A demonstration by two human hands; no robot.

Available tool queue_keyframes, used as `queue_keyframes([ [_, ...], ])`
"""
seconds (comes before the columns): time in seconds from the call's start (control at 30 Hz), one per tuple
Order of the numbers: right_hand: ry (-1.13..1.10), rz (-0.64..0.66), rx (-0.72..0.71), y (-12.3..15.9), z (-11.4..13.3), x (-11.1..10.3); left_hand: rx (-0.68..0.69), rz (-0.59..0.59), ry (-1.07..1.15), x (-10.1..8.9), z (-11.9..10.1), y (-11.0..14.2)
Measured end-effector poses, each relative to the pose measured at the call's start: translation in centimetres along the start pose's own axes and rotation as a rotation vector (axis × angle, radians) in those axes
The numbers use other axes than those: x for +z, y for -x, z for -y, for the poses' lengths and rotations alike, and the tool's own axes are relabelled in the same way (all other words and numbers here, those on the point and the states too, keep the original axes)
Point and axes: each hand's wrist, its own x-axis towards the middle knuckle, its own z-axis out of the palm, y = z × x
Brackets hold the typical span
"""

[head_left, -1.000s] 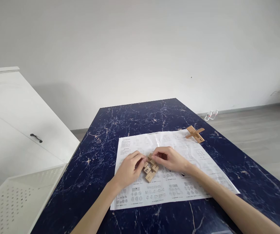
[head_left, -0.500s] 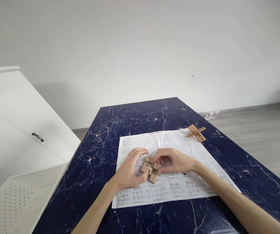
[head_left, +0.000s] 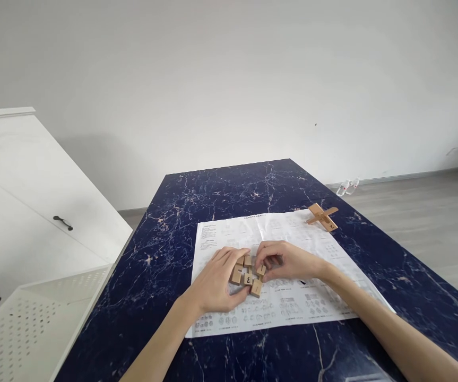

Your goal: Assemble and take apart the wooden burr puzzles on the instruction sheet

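Observation:
A cluster of small wooden puzzle blocks [head_left: 248,279], one marked with a dark 3, lies on a large printed sheet [head_left: 213,328]. My left hand [head_left: 218,281] curves round the left side of the cluster, its fingertips at the far blocks and its thumb at the near edge. On the other side, my right hand [head_left: 288,261] has thumb and fingers closed about a right-hand block [head_left: 261,270]. Part of that block is hidden by the fingers. Whether the blocks are joined together I cannot tell.
A crossed wooden piece [head_left: 323,217] marked 2 rests at the sheet's far right corner. The dark blue marbled table [head_left: 221,191] extends to the wall. On the left stands a white cabinet [head_left: 33,180]; clear bottles [head_left: 348,187] are on the floor at right.
The cluster has turned and spread out a little between my hands. My left hand opened wider, then came round the blocks' left side; my right hand moved to the right-hand block.

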Motion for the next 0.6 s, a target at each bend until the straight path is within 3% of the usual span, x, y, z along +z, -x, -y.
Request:
queue_keyframes([
  [0.27, -0.007, 0.005, 0.055, 0.4, 0.9, -0.6, -0.032, -0.096, 0.031, 0.5, 0.5, 0.2],
  [0.47, -0.316, -0.051, 0.070, 0.6, 1.0, -1.2, -0.055, -0.188, 0.011, 0.7, 0.4, 0.0],
  [0.6, -0.454, -0.031, 0.124, 0.2, 0.6, -0.6, -0.044, -0.258, 0.016, 1.1, 0.1, -0.1],
])
